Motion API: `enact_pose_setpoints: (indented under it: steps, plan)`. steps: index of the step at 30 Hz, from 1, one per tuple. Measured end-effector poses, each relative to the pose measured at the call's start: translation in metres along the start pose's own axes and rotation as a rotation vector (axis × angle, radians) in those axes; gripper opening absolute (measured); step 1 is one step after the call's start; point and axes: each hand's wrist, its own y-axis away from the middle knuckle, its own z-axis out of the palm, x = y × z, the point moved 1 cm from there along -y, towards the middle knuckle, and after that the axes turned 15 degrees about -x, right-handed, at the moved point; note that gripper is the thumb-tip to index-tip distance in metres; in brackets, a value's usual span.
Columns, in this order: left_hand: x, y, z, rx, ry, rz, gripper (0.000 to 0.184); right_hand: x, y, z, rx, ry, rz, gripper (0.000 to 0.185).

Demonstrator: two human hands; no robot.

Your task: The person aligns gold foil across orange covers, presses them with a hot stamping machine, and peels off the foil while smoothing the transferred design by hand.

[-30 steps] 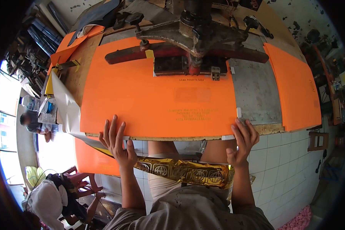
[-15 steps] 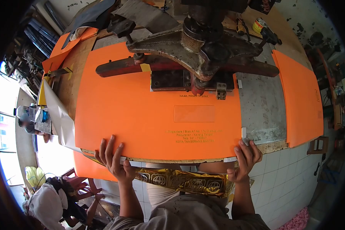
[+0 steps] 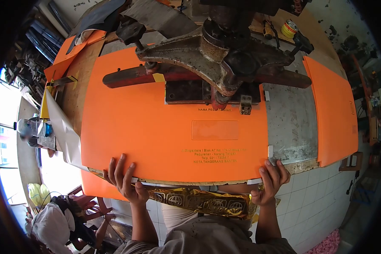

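Left hand (image 3: 126,182): fingers parted and lightly bent, their tips on the orange sheet (image 3: 127,127) near its lower left corner; thumb apart from them, below the sheet's near edge.

Right hand (image 3: 271,182): fingers close together and curled, their tips at the sheet's lower right corner, just below a small white stop (image 3: 270,151); thumb apart from the fingers.

Orange sheet: one, lying flat beneath the press, between the hands and beyond them. Bears a raised-edged rectangle, four lines of gold lettering under it, the last beginning "KOTA TANGERANG", and a dark heading above, beginning "NAMA", partly hidden.

White tab (image 3: 254,181): at the near edge, beside the right hand.

Press (image 3: 194,53): heavy, cast, worn; with a long dark red bar (image 3: 129,78) crossing over the sheet and a dark block (image 3: 183,92) under the bar, above the heading.

Metal plate (image 3: 292,127): grey, scuffed, right of the sheet.

Stack of orange sheets (image 3: 333,112): at the right end of the counter (image 3: 78,91), right of the plate.

Gold foil (image 3: 199,200): patterned strip, below the near edge, between the forearms.

Pale sheet (image 3: 63,129): creased, hanging at the left.

Far side: dark sheets (image 3: 99,19), left; tin (image 3: 288,28), yellow and red, right, near a handled tool (image 3: 267,30).

Lower left, apart: a person in a white top (image 3: 53,224).
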Motion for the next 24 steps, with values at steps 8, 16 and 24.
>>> enact_pose_setpoints:
  steps: [8, 16, 24]
  plan:
    - [0.000, -0.001, -0.010, 0.018, 0.085, 0.042, 0.062, -0.007, -0.003, -0.009, 0.000, -0.130, 0.025, 0.056]
    - [-0.008, 0.038, -0.034, 0.318, 0.472, -0.114, 0.018, -0.043, 0.014, -0.042, 0.227, -0.518, 0.017, 0.012]
    - [0.116, 0.046, -0.030, -0.144, 0.734, 0.360, 0.031, -0.126, 0.012, -0.040, -0.183, -1.134, -0.115, 0.024]
